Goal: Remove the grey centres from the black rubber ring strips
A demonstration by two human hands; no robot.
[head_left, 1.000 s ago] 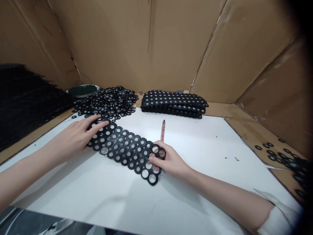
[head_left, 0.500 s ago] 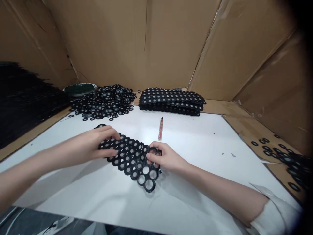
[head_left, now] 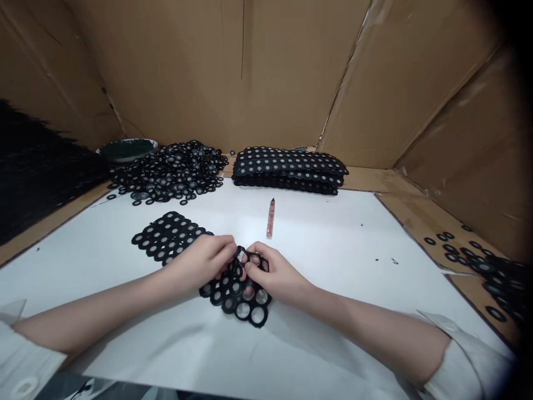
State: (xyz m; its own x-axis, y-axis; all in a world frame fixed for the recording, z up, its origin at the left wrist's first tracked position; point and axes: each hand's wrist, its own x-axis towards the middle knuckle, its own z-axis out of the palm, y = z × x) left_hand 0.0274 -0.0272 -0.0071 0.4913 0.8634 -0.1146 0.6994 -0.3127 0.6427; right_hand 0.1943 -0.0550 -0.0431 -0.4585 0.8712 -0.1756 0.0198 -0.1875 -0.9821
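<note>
A black perforated mat of joined rings (head_left: 169,233) lies slantwise on the white tabletop, its near right end bent up between my hands. Most of its holes have pale grey centres, while several at the right end are wide and open. My right hand (head_left: 270,270) grips that end, thumb on top and fingers underneath, showing through the holes. Over the mat's middle, my left hand (head_left: 208,256) has its fingers closed at a raised ring edge beside the right thumb. Its fingertips are partly hidden.
Behind lie a heap of loose black rings (head_left: 170,172), a dish (head_left: 127,149) and stacked similar mats (head_left: 289,166). A red pencil-like stick with a dark tip (head_left: 270,219) lies beyond my hands. More rings (head_left: 478,261) lie on cardboard at right. Cardboard walls (head_left: 291,72) enclose the table.
My left hand has moved right along the mat, from its far left part to beside my right hand, and its fingers have closed. The right end of the mat is now bent up.
</note>
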